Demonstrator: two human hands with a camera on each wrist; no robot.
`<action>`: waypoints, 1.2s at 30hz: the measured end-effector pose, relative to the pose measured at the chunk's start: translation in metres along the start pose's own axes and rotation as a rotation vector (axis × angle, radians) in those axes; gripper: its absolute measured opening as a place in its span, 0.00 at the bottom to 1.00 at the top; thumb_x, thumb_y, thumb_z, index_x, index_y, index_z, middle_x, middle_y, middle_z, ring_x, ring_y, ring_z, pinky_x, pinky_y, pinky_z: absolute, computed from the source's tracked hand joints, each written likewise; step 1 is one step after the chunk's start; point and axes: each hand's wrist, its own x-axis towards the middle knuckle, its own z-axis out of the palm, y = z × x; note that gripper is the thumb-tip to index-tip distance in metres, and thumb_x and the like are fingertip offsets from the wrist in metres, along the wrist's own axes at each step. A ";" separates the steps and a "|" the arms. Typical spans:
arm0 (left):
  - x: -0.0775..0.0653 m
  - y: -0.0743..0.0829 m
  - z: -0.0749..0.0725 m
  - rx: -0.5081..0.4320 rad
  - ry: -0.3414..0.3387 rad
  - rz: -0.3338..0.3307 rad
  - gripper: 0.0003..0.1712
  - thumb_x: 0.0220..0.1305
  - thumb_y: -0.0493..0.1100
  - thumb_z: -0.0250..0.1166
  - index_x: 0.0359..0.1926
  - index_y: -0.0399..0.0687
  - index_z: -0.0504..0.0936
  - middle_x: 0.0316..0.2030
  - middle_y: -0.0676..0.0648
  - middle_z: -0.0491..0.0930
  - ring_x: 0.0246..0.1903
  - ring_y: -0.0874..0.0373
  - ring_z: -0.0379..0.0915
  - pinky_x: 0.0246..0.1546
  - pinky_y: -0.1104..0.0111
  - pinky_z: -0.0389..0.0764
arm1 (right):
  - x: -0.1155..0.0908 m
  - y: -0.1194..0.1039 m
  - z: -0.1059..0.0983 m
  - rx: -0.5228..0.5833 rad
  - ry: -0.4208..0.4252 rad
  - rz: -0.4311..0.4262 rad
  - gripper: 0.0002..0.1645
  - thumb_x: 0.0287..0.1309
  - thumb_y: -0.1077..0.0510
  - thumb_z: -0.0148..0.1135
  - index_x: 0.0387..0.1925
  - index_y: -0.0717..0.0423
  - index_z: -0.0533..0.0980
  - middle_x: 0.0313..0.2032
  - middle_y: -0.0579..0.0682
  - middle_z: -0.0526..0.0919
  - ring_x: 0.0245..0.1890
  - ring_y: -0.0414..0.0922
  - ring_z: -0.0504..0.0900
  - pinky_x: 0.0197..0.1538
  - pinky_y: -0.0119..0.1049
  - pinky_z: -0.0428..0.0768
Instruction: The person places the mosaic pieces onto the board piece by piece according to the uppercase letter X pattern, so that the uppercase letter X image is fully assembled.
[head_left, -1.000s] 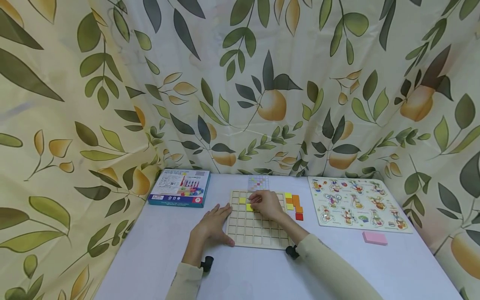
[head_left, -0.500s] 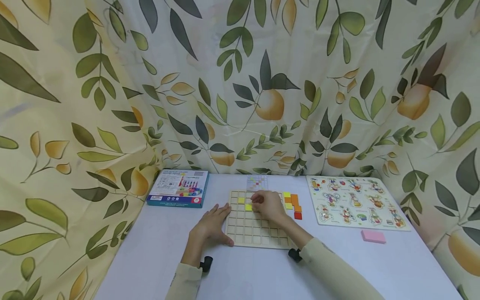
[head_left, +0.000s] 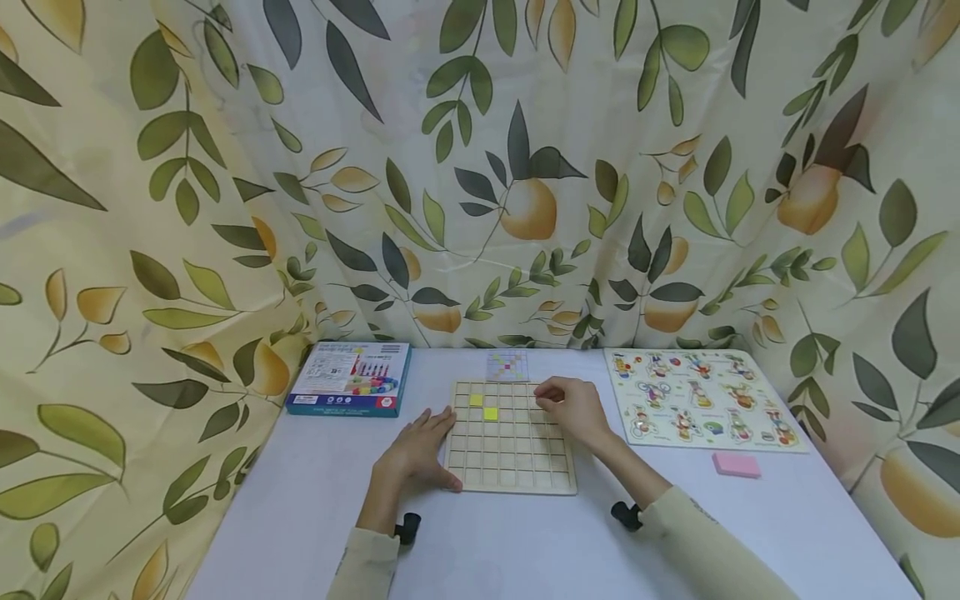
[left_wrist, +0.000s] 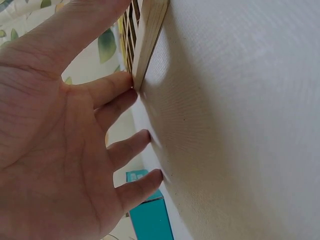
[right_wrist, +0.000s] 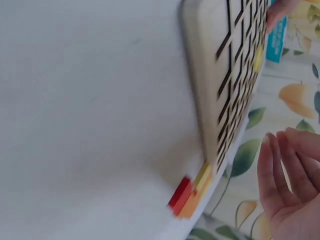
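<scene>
A wooden grid board (head_left: pixel 517 457) lies on the white table, with two yellow tiles (head_left: pixel 491 414) in its upper left squares. My left hand (head_left: pixel 416 450) is spread along the board's left side, thumb and index finger touching its edge in the left wrist view. My right hand (head_left: pixel 576 412) is above the board's upper right edge. In the right wrist view its thumb and fingertips come together, and nothing shows between them. Beside the board there sit a red tile (right_wrist: pixel 180 196), an orange tile (right_wrist: pixel 191 204) and a yellow tile (right_wrist: pixel 202 177); in the head view the right hand hides them.
Behind the board lies a small coloured grid card (head_left: pixel 507 365). A teal-edged box (head_left: pixel 348 379) is at the back left. To the right are a picture puzzle board (head_left: pixel 701 400) and a pink block (head_left: pixel 737 465). A patterned curtain (head_left: pixel 420 167) surrounds the table.
My right hand has moved right, from over the yellow tiles to the board's right edge, and now covers the loose tiles. Both yellow tiles stay on the board. The left hand keeps its place.
</scene>
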 end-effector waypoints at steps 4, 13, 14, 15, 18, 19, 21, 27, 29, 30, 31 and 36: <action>0.000 0.000 0.000 0.005 0.006 0.008 0.70 0.42 0.63 0.85 0.81 0.48 0.60 0.82 0.47 0.54 0.81 0.39 0.42 0.78 0.39 0.50 | -0.007 0.011 -0.011 -0.031 0.031 0.023 0.07 0.62 0.61 0.74 0.42 0.55 0.88 0.32 0.44 0.90 0.35 0.44 0.89 0.40 0.41 0.86; -0.001 -0.001 0.002 0.005 0.006 0.001 0.69 0.43 0.62 0.85 0.82 0.48 0.59 0.82 0.48 0.54 0.81 0.39 0.41 0.78 0.40 0.50 | -0.021 0.032 -0.032 -0.092 0.002 0.064 0.11 0.60 0.63 0.75 0.44 0.60 0.86 0.34 0.48 0.90 0.35 0.46 0.89 0.38 0.39 0.84; -0.001 -0.001 0.002 -0.001 0.006 0.002 0.69 0.43 0.62 0.85 0.82 0.48 0.59 0.82 0.47 0.54 0.81 0.39 0.42 0.78 0.40 0.50 | -0.023 0.034 -0.034 -0.100 -0.007 0.085 0.11 0.60 0.62 0.75 0.44 0.59 0.86 0.34 0.47 0.90 0.35 0.46 0.88 0.38 0.38 0.84; -0.001 0.000 0.002 -0.003 0.003 0.000 0.69 0.44 0.62 0.85 0.81 0.48 0.60 0.82 0.47 0.54 0.81 0.40 0.41 0.78 0.41 0.50 | -0.025 0.037 -0.035 -0.104 -0.017 0.102 0.11 0.60 0.62 0.75 0.45 0.59 0.86 0.34 0.48 0.90 0.36 0.46 0.88 0.38 0.37 0.83; -0.001 0.000 0.002 0.005 -0.001 -0.002 0.69 0.44 0.62 0.85 0.82 0.48 0.59 0.82 0.47 0.54 0.81 0.40 0.41 0.78 0.41 0.50 | -0.029 0.044 -0.039 -0.113 -0.053 0.144 0.12 0.61 0.61 0.74 0.46 0.59 0.86 0.35 0.47 0.89 0.37 0.46 0.87 0.37 0.37 0.83; -0.001 0.000 0.002 0.008 -0.002 -0.005 0.69 0.44 0.62 0.85 0.82 0.48 0.59 0.82 0.48 0.54 0.81 0.40 0.41 0.78 0.41 0.50 | -0.030 0.047 -0.039 -0.117 -0.062 0.154 0.12 0.61 0.61 0.74 0.46 0.58 0.86 0.35 0.47 0.89 0.37 0.45 0.87 0.38 0.37 0.83; -0.001 0.000 0.002 0.007 0.001 -0.007 0.69 0.44 0.62 0.85 0.82 0.49 0.59 0.82 0.48 0.54 0.81 0.40 0.41 0.78 0.41 0.50 | -0.032 0.052 -0.040 -0.131 -0.079 0.164 0.12 0.60 0.61 0.75 0.46 0.57 0.86 0.35 0.46 0.89 0.37 0.44 0.87 0.40 0.39 0.84; 0.000 0.000 0.001 0.001 -0.003 -0.013 0.70 0.42 0.62 0.85 0.82 0.51 0.59 0.82 0.49 0.54 0.82 0.41 0.41 0.78 0.40 0.50 | -0.037 0.061 -0.040 -0.164 -0.106 0.150 0.14 0.53 0.67 0.77 0.42 0.56 0.87 0.36 0.46 0.89 0.37 0.44 0.86 0.45 0.47 0.84; 0.000 0.000 0.001 0.005 -0.005 -0.015 0.70 0.42 0.63 0.85 0.82 0.51 0.59 0.82 0.49 0.54 0.82 0.41 0.41 0.78 0.40 0.50 | -0.038 0.062 -0.040 -0.165 -0.109 0.145 0.14 0.52 0.67 0.77 0.42 0.56 0.87 0.37 0.47 0.89 0.38 0.45 0.86 0.46 0.48 0.84; 0.000 -0.001 0.002 0.005 -0.006 -0.016 0.70 0.42 0.63 0.85 0.82 0.51 0.59 0.82 0.49 0.54 0.82 0.41 0.41 0.78 0.40 0.50 | -0.038 0.062 -0.040 -0.166 -0.111 0.147 0.14 0.52 0.67 0.77 0.42 0.56 0.87 0.37 0.48 0.89 0.38 0.45 0.86 0.46 0.49 0.84; 0.000 -0.001 0.002 0.006 -0.004 -0.017 0.70 0.42 0.63 0.85 0.82 0.51 0.59 0.82 0.50 0.54 0.82 0.41 0.41 0.78 0.40 0.50 | -0.038 0.062 -0.040 -0.165 -0.112 0.151 0.15 0.52 0.67 0.77 0.43 0.56 0.87 0.37 0.48 0.89 0.38 0.45 0.85 0.46 0.48 0.84; 0.001 -0.001 0.002 0.006 -0.004 -0.021 0.69 0.43 0.63 0.85 0.82 0.52 0.59 0.82 0.50 0.54 0.82 0.42 0.40 0.78 0.40 0.50 | -0.038 0.062 -0.041 -0.144 -0.107 0.178 0.16 0.52 0.68 0.78 0.44 0.57 0.87 0.37 0.50 0.89 0.37 0.44 0.85 0.43 0.43 0.84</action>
